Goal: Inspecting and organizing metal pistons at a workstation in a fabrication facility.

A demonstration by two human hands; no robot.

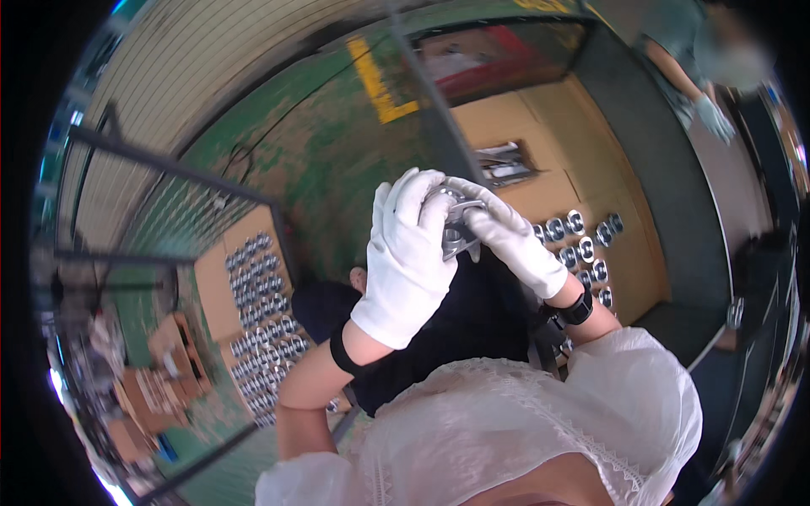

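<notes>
Head view, cardboard-lined bin (620, 173), metal parts (575, 223) inside, metal piece (456, 243) in both grips (408, 257)

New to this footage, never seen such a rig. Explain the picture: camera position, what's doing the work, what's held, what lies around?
There's no machine: a person works by hand. The single picture comes from the left of two head-worn fisheye cameras looking down, so straight edges bend toward the rim.

The left hand in a white glove and the right hand in a white glove together hold a shiny silver metal part; fingers hide much of its shape.

To the left, rows of small silver metal pieces lie on tan cardboard. To the right, more silver pieces lie on another tan cardboard sheet. At upper right, a co-worker's gloved hand shows.
</notes>
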